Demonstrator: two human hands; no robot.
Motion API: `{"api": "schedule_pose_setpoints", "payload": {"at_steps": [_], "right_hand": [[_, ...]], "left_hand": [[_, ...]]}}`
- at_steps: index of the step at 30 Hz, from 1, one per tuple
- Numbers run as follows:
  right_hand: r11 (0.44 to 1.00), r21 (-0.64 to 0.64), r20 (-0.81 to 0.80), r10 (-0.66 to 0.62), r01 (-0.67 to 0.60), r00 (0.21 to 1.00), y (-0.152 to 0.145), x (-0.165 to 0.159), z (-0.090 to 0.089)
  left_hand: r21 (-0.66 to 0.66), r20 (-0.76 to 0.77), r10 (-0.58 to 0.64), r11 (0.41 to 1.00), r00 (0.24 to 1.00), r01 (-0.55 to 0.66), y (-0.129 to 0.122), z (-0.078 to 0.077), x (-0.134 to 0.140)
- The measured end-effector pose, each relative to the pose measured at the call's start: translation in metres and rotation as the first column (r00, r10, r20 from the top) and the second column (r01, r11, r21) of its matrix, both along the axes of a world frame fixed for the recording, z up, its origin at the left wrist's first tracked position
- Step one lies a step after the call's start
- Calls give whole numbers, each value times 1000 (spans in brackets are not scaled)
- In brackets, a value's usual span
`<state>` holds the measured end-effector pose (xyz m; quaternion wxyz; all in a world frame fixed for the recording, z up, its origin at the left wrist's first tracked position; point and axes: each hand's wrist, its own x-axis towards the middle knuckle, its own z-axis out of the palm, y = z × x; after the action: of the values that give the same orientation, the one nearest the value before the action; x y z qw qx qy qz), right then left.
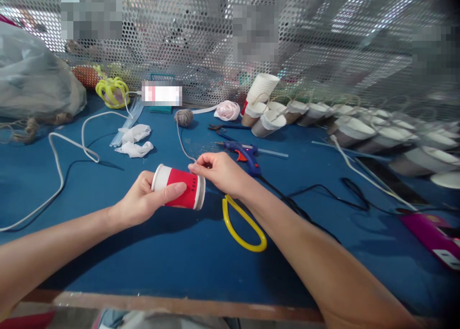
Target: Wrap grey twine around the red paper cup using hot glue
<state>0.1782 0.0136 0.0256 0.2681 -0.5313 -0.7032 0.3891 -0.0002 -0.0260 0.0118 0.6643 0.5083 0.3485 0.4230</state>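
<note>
My left hand (pixel 142 199) is wrapped around a red and white paper cup (pixel 181 187), tilted on its side above the table, its base to the right. A grey strip edges the base. At that end, my right hand (pixel 219 170) pinches a grey cord (pixel 182 142) that runs back to a grey ball of cord (pixel 184 118). Something small and dark shows among its fingers; I cannot make out what. Below the right wrist lies a yellow loop (pixel 257 245), its upper end hidden by the wrist.
A blue glue gun (pixel 246 152) lies behind my right hand, with pliers (pixel 226 126) farther back. Cord-wrapped cups (pixel 354 130) crowd the right, beside a stack of white cups (pixel 262 87). A white cable (pixel 59 175) snakes across the left. Perforated metal panel (pixel 201 41) closes off the back.
</note>
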Motion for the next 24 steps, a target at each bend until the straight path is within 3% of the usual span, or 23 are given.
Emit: {"api": "schedule_pose_setpoints", "payload": {"at_steps": [11, 24], "right_hand": [[999, -31, 15, -16, 16, 1000, 2, -2, -4], [997, -52, -1, -48, 48, 999, 1, -6, -12]], "left_hand": [[-256, 150, 39, 967, 988, 1, 1, 7, 5], [-255, 128, 43, 967, 991, -9, 1, 7, 6]]}}
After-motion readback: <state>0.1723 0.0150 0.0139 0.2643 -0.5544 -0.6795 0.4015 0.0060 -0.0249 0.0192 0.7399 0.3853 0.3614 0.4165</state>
